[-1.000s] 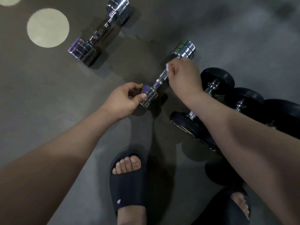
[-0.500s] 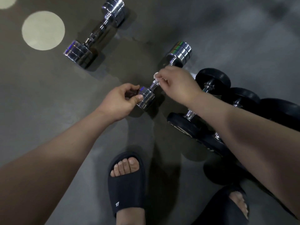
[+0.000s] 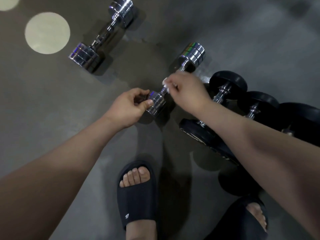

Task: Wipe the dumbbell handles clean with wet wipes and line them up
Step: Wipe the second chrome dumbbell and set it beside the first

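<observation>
The small shiny silver metal dumbbell (image 3: 192,53) lies on the dark grey floor (image 3: 86,118). The left hand (image 3: 129,105) has its grip pinched on the near round end. The bar runs away from that grip, up and to the right. The right hand (image 3: 187,91) is nearer the bar, its grip pinching a white wet wipe (image 3: 165,82) round it. The wipe should probably slide along the bar.

L hand (image 3: 129,105) pinching; R hand (image 3: 187,93) curled, gripping.
</observation>
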A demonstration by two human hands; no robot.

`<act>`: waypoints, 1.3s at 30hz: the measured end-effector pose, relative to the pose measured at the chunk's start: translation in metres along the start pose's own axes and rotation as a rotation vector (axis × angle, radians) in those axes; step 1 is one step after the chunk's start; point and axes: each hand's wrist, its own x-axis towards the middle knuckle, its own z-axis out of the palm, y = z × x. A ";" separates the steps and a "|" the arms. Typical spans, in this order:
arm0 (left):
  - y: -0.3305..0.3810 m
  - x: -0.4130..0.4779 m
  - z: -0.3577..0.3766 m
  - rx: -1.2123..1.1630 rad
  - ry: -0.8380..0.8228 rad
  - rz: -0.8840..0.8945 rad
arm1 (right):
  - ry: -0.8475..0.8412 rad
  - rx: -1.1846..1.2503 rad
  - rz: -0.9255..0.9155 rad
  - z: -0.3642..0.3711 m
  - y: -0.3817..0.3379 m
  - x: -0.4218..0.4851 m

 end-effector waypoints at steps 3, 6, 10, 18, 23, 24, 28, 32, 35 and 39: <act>0.002 0.000 -0.001 0.012 -0.007 -0.004 | -0.121 0.012 -0.117 -0.001 0.003 -0.004; -0.001 0.000 -0.001 0.030 -0.010 -0.011 | 0.062 0.017 0.044 -0.011 0.016 0.009; 0.000 0.000 -0.002 0.022 -0.008 -0.014 | -0.011 -0.009 -0.073 0.006 0.002 -0.001; -0.003 0.001 -0.001 0.045 -0.008 -0.021 | 0.158 -0.045 0.137 -0.004 0.019 0.015; 0.001 0.000 -0.002 0.020 -0.017 -0.027 | -0.016 -0.020 -0.032 0.000 0.014 0.001; 0.000 0.001 -0.002 0.021 -0.018 -0.025 | 0.028 -0.020 0.022 -0.002 0.017 0.005; 0.000 0.000 -0.001 0.017 -0.017 -0.021 | 0.157 0.153 0.292 0.001 0.022 0.010; 0.000 0.001 -0.002 0.024 -0.006 -0.025 | 0.050 0.309 0.303 0.002 0.021 -0.001; -0.001 0.001 -0.002 0.022 -0.010 -0.028 | 0.018 0.224 0.207 -0.005 0.029 0.000; -0.002 0.001 -0.001 0.019 -0.010 -0.024 | 0.053 0.127 0.179 -0.011 0.032 0.011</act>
